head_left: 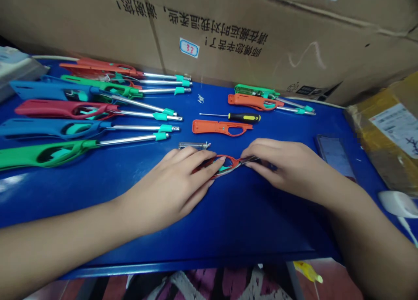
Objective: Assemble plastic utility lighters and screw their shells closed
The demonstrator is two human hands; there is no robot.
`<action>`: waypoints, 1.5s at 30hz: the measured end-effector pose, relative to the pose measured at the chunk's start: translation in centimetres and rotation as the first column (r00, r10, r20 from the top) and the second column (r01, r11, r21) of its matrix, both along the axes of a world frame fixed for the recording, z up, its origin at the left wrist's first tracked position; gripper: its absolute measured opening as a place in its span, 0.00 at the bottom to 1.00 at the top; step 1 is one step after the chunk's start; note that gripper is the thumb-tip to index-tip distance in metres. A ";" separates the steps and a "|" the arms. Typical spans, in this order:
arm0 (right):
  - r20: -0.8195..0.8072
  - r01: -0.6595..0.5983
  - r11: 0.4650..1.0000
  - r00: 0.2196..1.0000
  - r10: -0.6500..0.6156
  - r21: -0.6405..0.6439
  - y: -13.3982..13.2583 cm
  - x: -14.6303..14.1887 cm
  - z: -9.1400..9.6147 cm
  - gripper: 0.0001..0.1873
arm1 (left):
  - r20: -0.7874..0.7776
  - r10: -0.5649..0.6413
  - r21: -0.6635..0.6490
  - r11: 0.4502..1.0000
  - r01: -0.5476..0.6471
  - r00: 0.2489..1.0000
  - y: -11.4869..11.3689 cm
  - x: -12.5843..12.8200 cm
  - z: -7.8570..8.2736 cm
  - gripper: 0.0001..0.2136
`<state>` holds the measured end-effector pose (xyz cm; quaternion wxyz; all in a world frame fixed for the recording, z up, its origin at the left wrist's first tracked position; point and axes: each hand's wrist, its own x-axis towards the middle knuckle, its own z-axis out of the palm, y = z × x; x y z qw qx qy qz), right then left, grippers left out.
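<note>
My left hand [178,182] lies over the handle end of a red lighter body [228,164] on the blue table [235,217], fingers pressed down on it. My right hand [282,163] pinches the same lighter at its front end, where a metal tube starts. A teal trigger shows through the handle opening between the two hands. Just behind my left fingers lies a small clear gas cartridge [194,146]. Farther back rest an orange half shell [220,127] and a screwdriver [233,116] with a black and yellow handle.
Several finished long-nosed lighters [85,128] in red, green and blue lie in a row at the left. Two more lighters [261,99] lie at the back right. Cardboard boxes [261,34] wall the back. A phone [335,154], a wrapped parcel [388,130] and a white device [396,203] sit at the right.
</note>
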<state>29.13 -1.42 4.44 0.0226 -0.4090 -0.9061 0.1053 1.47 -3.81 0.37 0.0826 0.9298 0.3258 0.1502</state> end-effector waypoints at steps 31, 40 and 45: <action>0.286 -0.066 0.996 0.957 0.046 0.062 -0.7 -2.7 2.2 0.14 | 0.072 0.007 -0.013 1.000 -0.006 0.997 0.3 -0.1 -0.6 0.19; 0.084 -0.110 0.993 0.991 0.107 0.035 -0.5 -1.0 0.8 0.16 | 0.066 0.002 -0.039 0.999 0.001 0.998 0.6 -0.3 -0.7 0.20; 0.088 -0.123 0.992 0.989 0.120 0.033 -0.6 -0.8 0.6 0.17 | 0.067 -0.006 -0.060 0.998 0.010 0.998 0.6 -0.4 -0.7 0.20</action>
